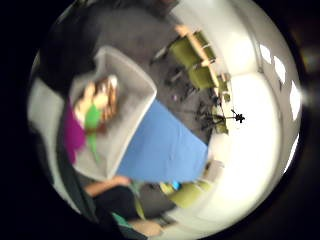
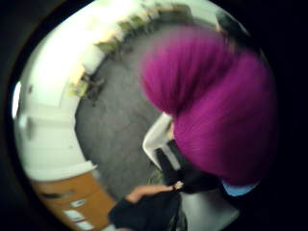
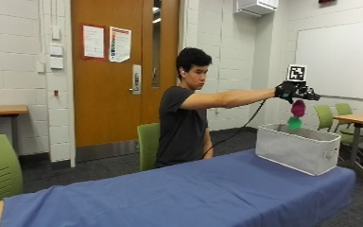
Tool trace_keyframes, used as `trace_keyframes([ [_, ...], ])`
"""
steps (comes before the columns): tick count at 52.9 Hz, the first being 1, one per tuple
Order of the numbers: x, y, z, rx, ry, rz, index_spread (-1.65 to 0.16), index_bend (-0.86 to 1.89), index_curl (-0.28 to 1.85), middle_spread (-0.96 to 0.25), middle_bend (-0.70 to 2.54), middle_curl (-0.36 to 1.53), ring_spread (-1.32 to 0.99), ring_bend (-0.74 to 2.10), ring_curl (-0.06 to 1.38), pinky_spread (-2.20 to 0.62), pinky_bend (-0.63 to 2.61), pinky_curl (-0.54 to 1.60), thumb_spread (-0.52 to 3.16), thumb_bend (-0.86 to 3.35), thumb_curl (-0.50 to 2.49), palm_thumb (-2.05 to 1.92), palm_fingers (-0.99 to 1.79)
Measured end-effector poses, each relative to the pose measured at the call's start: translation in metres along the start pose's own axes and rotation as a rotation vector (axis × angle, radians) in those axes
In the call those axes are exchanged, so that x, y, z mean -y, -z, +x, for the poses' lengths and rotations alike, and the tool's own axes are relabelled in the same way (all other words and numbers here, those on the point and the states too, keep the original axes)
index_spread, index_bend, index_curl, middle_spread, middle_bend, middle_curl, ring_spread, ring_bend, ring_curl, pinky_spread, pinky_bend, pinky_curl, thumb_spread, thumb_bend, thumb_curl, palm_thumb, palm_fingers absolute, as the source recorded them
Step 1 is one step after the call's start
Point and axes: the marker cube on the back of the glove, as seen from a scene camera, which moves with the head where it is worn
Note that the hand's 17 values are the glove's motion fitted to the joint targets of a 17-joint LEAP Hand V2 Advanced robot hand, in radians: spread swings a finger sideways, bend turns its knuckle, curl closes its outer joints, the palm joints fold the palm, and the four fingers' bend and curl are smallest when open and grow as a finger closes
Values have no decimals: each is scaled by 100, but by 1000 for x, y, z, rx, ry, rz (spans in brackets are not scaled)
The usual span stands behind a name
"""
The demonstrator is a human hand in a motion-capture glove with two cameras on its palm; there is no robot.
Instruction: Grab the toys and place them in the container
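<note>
Gloved right hand [image 3: 293,91] stretched out at arm's length, high above the container, clamped on the top of a magenta-and-green plush toy [image 3: 297,113] that dangles beneath it. Exact finger placement not readable from the outside view; thumb-side palm view filled with fuzzy magenta pile [image 2: 211,110] right against the palm. Bare hand not clearly visible.

Well below the hand: long table under a blue cloth [image 3: 187,194], running off to the person's side. Standing on the cloth at its near end, directly under the hand: grey fabric rectangular bin [image 3: 298,147], soft-walled, open-topped, with a side handle. Already lying inside the bin, seen from the little-finger-side palm view: tan and orange soft toys [image 1: 102,97], small and heaped together, beside the hanging toy's green part [image 1: 92,120].

Toy hangs clear of the bin's rim, apart from it, roughly over the opening. Judged light, soft and squashy, with a napped surface unlikely to slip; nothing fragile. Limp below the grip, so prone to swinging; best held by the bulky magenta upper part, as now, leaving the green end to lead downward. Probably fine to lower or simply let go over the opening. Main risk: a swinging toy catching the soft rim and falling outside.
</note>
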Motion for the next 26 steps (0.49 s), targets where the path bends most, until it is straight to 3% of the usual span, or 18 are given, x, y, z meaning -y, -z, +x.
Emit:
trace_keyframes([
  [1,1,1,-2,34,-16,8,-31,10,87,-29,78,52,-40,104,48,-39,83,42,80,-14,95,28,26],
  [4,1,3,-5,105,-46,41,-26,10,85,-17,60,48,-28,85,49,-31,94,49,87,-15,84,8,-24],
  [9,-4,4,11,39,-68,57,-22,9,70,-7,44,40,-20,62,34,-21,91,40,94,-12,71,-8,-21],
  [14,-15,5,30,-12,-176,60,-18,11,63,-1,37,38,-15,53,29,-16,87,37,97,-11,61,-12,-16],
  [22,-37,16,-33,-28,-144,91,-15,13,56,2,34,38,-12,46,27,-12,82,35,99,-11,47,-15,-10],
  [26,-61,21,-33,142,-83,113,-15,15,54,1,33,38,-13,45,27,-12,80,35,100,-11,42,-14,-5],
])
